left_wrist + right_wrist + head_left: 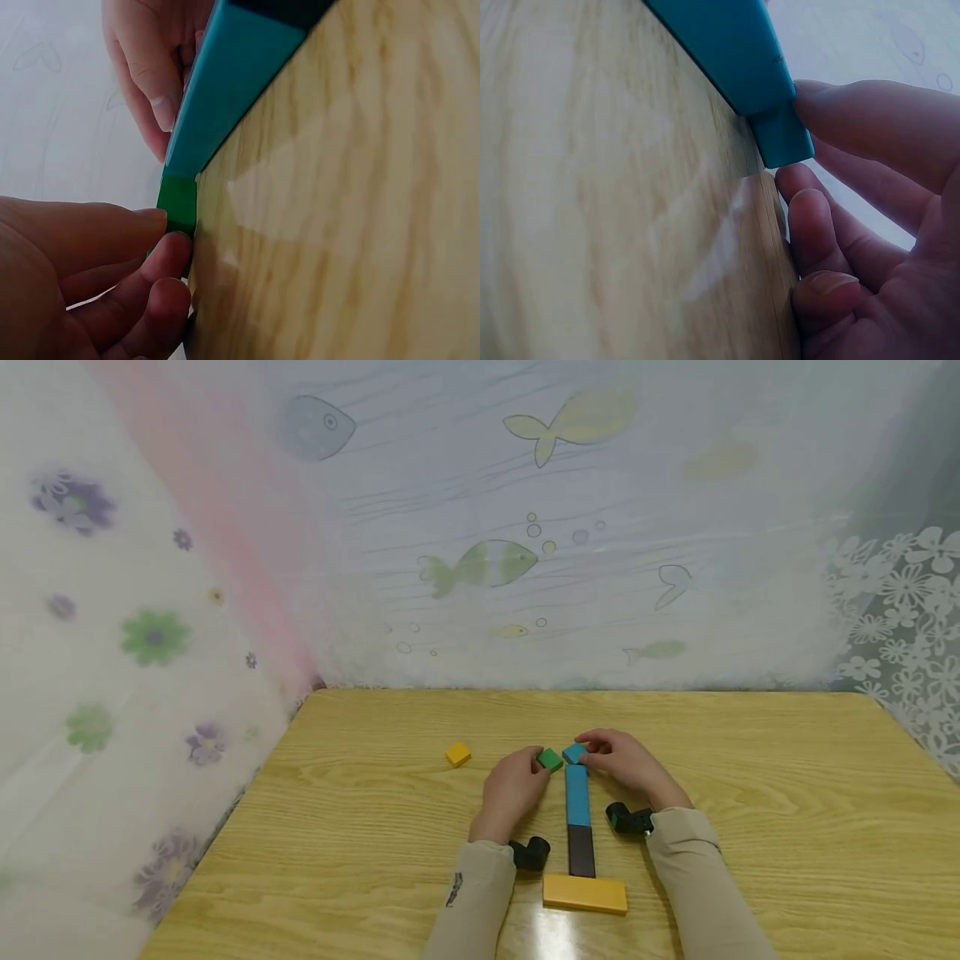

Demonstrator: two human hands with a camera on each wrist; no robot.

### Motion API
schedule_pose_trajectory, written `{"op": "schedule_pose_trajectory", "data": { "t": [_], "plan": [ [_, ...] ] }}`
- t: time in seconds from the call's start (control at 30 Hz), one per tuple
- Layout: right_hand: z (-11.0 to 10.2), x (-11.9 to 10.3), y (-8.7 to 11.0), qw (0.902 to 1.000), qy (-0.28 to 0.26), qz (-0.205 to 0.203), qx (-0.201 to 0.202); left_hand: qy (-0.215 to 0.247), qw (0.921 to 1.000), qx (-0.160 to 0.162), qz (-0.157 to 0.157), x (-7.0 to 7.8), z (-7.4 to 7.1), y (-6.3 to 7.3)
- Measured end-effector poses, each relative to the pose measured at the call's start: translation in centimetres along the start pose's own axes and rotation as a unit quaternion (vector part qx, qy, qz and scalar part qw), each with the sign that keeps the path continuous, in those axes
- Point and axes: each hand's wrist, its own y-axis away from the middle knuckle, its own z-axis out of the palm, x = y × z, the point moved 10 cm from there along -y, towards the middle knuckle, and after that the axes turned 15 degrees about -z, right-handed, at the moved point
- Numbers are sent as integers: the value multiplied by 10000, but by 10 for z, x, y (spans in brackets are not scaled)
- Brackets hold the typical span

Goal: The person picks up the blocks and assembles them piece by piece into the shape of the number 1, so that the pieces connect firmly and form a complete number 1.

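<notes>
My left hand (514, 789) pinches a small green block (551, 760) between thumb and fingertips, close to the table. Just right of it, my right hand (624, 763) holds a small blue block (574, 753) by its side, thumb on the near face. Below these blocks a long blue block (577, 795) runs toward me, end to end with a dark block (581, 852). A yellow block (584, 893) lies crosswise under the dark one. In the left wrist view the green block (178, 202) shows at the end of the long blue block (232, 75).
A small yellow block (457, 754) lies apart on the wooden table (360, 827), left of my left hand. Black wrist cameras (531, 854) sit at both cuffs. Behind the table hangs a pale sheet (480, 493) with fish drawings; a flowered one (150, 693) stands left.
</notes>
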Motion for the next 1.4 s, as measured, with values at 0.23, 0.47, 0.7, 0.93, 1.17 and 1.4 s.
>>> {"op": "schedule_pose_trajectory", "data": {
  "t": [0.23, 0.47, 0.7, 0.93, 1.17, 1.4],
  "plan": [
    [0, 0, 0, 10000, -90, 34, 12, -17, 9999, -24, 161, 4, 3, 1],
    [0, -1, 0, 10000, -77, 47, 25, -16, 9992, -45, 395, 10, 4, 6],
    [-1, 0, 0, 9999, -46, 94, 33, -166, 9988, 5, 465, 11, 4, 7],
    [-2, 0, 2, 9997, -137, 188, 97, -151, 9989, -12, 446, 11, 5, 8],
    [-4, 0, 3, 9993, -240, 245, 125, -122, 9989, -15, 459, 12, 5, 9],
    [-4, 1, 3, 9994, -253, 232, 41, -52, 9986, -57, 517, 13, 4, 11]
  ]
}}
